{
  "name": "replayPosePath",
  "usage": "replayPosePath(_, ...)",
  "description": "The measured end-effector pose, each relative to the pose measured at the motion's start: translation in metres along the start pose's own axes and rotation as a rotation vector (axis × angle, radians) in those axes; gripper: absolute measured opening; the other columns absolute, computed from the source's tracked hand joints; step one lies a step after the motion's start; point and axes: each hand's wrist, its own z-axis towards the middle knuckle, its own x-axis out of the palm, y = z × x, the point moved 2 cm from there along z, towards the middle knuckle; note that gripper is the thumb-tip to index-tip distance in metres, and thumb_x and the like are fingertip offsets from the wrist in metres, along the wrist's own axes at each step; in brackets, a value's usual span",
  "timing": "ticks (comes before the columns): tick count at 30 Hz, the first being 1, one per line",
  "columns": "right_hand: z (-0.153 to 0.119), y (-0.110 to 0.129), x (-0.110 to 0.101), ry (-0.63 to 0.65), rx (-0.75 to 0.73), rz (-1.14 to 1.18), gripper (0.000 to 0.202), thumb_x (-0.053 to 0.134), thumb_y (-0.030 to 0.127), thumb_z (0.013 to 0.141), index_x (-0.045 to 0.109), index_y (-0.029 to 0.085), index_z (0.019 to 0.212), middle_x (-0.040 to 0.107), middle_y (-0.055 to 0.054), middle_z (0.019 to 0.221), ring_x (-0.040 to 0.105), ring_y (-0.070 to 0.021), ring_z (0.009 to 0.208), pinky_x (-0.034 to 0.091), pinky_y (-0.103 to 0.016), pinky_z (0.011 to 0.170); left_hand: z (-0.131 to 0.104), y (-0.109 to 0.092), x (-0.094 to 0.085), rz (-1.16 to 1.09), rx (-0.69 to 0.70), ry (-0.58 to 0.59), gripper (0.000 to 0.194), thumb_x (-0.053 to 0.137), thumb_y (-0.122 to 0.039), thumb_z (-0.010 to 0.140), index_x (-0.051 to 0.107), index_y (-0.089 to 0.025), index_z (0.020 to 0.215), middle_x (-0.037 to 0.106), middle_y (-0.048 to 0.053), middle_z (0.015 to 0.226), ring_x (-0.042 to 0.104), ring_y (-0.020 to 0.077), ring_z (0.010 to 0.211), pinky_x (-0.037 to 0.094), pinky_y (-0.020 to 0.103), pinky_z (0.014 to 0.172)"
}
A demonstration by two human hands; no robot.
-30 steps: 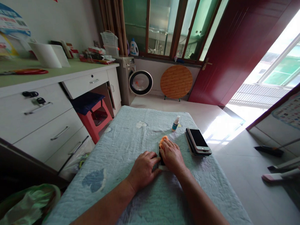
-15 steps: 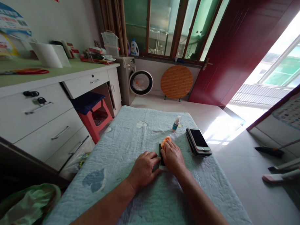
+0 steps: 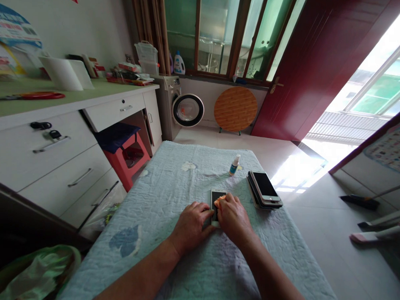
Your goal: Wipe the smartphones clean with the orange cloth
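Phone (image 3: 217, 196) top is uncovered now, because right hand (image 3: 233, 219) pinching orange cloth (image 3: 219, 200) slid nearer, while left hand (image 3: 191, 224) presses flat beside it.

Phone and orange cloth on the quilted cover

A white-framed phone (image 3: 216, 197) lies flat, screen up, dark glass showing at its far end, its near end hidden. A small orange cloth (image 3: 219, 201) sits bunched on its screen, mostly covered.

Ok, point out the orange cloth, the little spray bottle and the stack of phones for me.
orange cloth (image 3: 219, 200), head view, the bit showing at the right hand's fingertips
spray bottle (image 3: 234, 166), head view, its body
stack of phones (image 3: 264, 185), head view, the top phone's screen
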Motion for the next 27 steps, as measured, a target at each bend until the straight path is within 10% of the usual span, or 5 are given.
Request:
replayPosePath(14, -0.008, 0.006, -0.018, 0.215, -0.117, 0.182, 0.022, 0.051, 0.018, 0.083, 0.06, 0.016, 0.064, 0.057, -0.001, 0.068, 0.05, -0.0104, 0.064, 0.028, -0.025, 0.06, -0.001, -0.001, 0.0, 0.018, 0.0, -0.014, 0.024, 0.059, -0.039, 0.088, 0.066, -0.023, 0.104, 0.063, 0.005, 0.106, 0.055, 0.0239, 0.097, 0.046, 0.037, 0.087)
replayPosePath(27, 0.003, -0.01, -0.003, -0.127, -0.017, 0.28, 0.013, 0.053, 0.02, 0.088, 0.065, 0.019, 0.083, 0.058, -0.005, 0.09, 0.055, -0.0168, 0.088, 0.04, -0.026, 0.082, 0.0, 0.0, 0.001, 0.015, 0.005, -0.01, 0.035, 0.062, -0.048, 0.086, 0.066, -0.025, 0.111, 0.063, 0.006, 0.107, 0.055, 0.0249, 0.097, 0.046, 0.039, 0.086)
